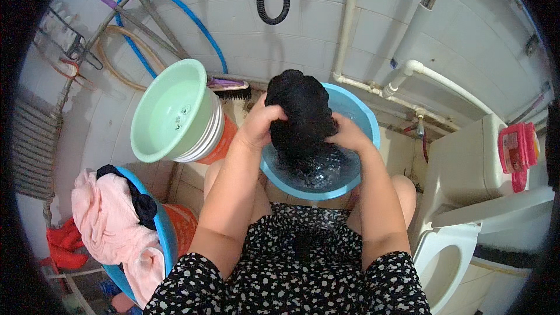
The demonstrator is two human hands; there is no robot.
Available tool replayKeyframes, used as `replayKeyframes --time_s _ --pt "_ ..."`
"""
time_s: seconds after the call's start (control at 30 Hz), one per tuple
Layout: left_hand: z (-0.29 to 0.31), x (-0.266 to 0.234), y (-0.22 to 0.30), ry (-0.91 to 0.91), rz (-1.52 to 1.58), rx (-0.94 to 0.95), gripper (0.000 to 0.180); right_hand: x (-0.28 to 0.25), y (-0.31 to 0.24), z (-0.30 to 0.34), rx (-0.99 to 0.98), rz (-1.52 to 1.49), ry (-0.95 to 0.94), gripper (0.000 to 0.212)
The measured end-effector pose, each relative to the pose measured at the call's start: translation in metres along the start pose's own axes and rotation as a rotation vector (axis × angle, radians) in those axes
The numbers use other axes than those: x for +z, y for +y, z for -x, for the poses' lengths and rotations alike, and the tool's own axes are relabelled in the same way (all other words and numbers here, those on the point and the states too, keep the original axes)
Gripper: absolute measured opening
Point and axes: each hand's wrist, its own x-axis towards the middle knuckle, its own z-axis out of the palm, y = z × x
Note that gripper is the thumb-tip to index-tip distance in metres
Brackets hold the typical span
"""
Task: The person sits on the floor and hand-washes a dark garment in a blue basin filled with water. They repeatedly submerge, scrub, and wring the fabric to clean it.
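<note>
A: Starting at the far left, what is lying there?

B: A pink cloth (111,221) with a dark piece (142,205) on it is hanging over the rim of a blue tub (165,228), low on the left. Just above, a pale green basin (173,111) is sitting tilted on a stack of other basins, and a brush (230,87) is lying behind it by the tiled wall.

A: And the left hand?

B: The left hand (258,125) is closing round the left side of a wet black garment (301,118), fingers curled into the cloth and gripping it.

A: Where is that garment sitting?

B: It is being held up in a bunch over the blue basin (366,118), which is standing between the person's knees with water in it; the lower end of the cloth is dipping into the water.

A: The right hand?

B: The right hand (347,136) is clutching the garment's right side, fingers folded tight on it, just above the water.

A: Further right?

B: White pipes (408,70) are running along the wall, and a white toilet (461,221) is standing with a pink-red packet (518,147) resting on it.
</note>
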Motion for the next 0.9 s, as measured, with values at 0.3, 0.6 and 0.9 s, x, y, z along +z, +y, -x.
replayKeyframes --time_s 0.3,0.6,0.9 --pt "-0.037 -0.052 -0.040 0.494 -1.273 -0.066 0.040 0.008 0.012 0.011 -0.008 0.713 0.591 0.042" --pt "-0.031 -0.061 -0.128 0.374 -1.878 -0.183 0.073 0.050 0.025 -0.006 0.364 0.699 0.261 0.087" --pt "-0.040 -0.056 -0.118 0.183 -1.325 -0.241 0.058 0.059 0.048 -0.024 0.663 0.706 0.088 0.102"
